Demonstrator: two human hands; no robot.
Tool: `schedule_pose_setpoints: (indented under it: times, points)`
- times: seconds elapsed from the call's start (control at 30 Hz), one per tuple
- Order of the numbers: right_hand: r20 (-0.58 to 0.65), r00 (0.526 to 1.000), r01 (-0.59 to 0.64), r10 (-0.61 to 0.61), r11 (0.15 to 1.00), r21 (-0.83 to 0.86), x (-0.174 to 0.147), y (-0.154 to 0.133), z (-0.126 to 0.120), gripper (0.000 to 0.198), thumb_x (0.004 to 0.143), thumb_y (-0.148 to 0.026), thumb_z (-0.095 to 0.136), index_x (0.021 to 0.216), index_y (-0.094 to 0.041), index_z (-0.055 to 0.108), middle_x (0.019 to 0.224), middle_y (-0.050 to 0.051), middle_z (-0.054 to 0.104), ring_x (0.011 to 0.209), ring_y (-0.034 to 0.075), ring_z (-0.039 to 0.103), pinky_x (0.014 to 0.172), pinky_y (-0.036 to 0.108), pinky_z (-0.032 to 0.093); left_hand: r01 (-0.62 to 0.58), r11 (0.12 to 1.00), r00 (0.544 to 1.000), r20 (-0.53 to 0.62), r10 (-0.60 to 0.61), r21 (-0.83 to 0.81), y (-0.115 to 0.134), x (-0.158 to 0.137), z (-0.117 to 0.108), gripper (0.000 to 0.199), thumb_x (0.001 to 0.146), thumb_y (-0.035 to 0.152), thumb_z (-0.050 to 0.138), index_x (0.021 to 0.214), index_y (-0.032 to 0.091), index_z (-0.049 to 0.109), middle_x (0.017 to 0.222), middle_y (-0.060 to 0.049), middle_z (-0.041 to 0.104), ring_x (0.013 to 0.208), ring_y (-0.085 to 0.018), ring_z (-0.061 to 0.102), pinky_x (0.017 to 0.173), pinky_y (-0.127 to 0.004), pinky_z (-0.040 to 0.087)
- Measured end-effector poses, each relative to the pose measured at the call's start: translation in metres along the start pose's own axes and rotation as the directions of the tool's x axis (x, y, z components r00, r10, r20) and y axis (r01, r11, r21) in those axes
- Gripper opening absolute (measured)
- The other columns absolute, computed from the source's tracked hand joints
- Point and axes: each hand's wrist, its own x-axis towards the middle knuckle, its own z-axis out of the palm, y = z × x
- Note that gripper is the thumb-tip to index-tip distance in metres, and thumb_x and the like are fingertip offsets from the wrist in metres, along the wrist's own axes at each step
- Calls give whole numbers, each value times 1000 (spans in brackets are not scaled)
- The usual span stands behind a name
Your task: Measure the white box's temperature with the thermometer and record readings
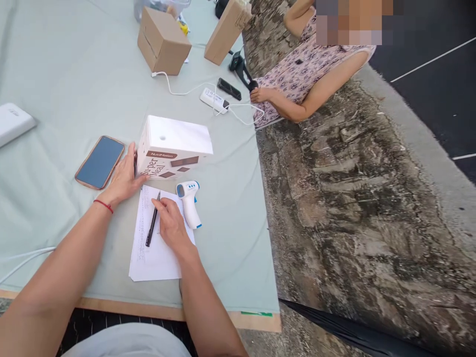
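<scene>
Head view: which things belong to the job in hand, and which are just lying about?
Likely part of the job:
pen, held in the right hand
papers, under the right hand
white box, touched by the left hand

Apparently just lying about:
phone
thermometer
cartons
white block

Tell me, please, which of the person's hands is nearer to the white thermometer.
Right. The right hand is over the paper, close beside the thermometer; the left hand is farther to its left, against the white box.
</scene>
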Motion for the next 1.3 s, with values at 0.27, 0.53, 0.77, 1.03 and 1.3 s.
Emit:
schedule_pose_setpoints:
  times: [0.27,0.53,0.77,1.03,1.3]
  points:
    - [-214,832,-555,512,787,-269,-2,21,-36,55,89,-34,61,139,-12,53,136,21,45,126,36,44,102,53,42,83,996,997,2,-83,13,12,0,-6,105,90,69,53,159,7,5,150,-26,39,139,-38,40,116,-57,32]
    - [-148,533,-772,833,551,316,2,40,-40,46,78,-47,62,112,-15,64,101,11,64,92,27,58,80,37,46,124,992,990,-68,-126,-34,22,3,-10,96,92,76,43,155,6,23,134,-22,56,121,-33,57,108,-50,44]
    - [-175,721,-310,671,537,785,11,6,-25,41,92,-56,55,95,-16,60,79,3,56,72,18,52,68,29,44,28,998,999,-15,-29,-65,38,6,-14,67,97,64,45,143,16,48,134,-13,60,118,-30,59,98,-40,49]
    - [-182,815,-127,551,476,870,17,4,-19,35,98,-51,55,93,-17,58,81,4,55,74,17,51,71,30,42,-20,994,998,62,26,-110,36,4,-15,71,95,61,52,148,15,44,131,-13,61,115,-28,59,100,-42,47]
    - [-191,775,-208,602,528,823,23,4,-15,42,94,-60,54,92,-18,54,80,3,53,67,16,48,66,30,43,-24,987,989,142,46,-156,38,3,-14,77,93,60,57,153,16,39,140,-13,57,128,-30,54,109,-43,44]
